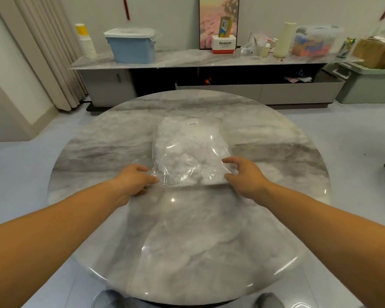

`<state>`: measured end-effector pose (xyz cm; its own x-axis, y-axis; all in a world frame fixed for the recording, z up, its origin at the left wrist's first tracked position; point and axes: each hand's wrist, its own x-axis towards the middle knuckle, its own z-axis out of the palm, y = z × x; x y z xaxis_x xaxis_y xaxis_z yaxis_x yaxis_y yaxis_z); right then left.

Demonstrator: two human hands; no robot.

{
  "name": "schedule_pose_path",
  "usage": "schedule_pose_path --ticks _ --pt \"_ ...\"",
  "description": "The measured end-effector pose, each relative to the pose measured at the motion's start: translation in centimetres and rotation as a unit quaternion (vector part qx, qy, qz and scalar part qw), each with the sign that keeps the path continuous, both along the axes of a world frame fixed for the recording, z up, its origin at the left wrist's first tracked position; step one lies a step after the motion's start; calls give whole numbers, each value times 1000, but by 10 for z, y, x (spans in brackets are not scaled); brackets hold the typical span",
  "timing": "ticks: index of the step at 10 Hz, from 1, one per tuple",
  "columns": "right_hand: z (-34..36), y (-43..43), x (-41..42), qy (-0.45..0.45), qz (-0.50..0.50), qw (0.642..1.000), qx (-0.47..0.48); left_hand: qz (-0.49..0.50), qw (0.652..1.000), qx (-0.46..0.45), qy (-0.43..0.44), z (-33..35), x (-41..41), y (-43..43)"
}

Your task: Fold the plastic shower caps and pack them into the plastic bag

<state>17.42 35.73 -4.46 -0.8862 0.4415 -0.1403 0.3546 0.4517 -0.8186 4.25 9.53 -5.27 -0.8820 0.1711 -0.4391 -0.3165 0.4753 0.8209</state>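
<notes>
A clear plastic bag (188, 150) lies flat in the middle of the round marble table (98, 152), a small white label near its far edge. White crumpled shower caps (187, 158) show through it. My left hand (133, 181) pinches the bag's near left corner between thumb and fingers. At the near right corner, my right hand (242, 174) grips the bag's edge, fingers curled over the top and thumb below. The bag's near edge is slightly lifted off the table.
Behind the table runs a long low marble cabinet (187, 58) carrying a blue lidded bin (132, 45), a stack of paper cups (86, 41), a Panasonic box (223, 44) and assorted clutter. A grey-green storage tub (365, 85) stands on the floor at right.
</notes>
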Motion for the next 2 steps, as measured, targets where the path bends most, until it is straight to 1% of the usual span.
schedule_pose_path --ticks 1,2 --pt "3 -3 -23 -20 15 999 -28 -1 1000 17 -4 2 -17 -5" --pt "5 -2 -39 -28 18 999 -40 -20 999 -14 -23 10 -33 -4"
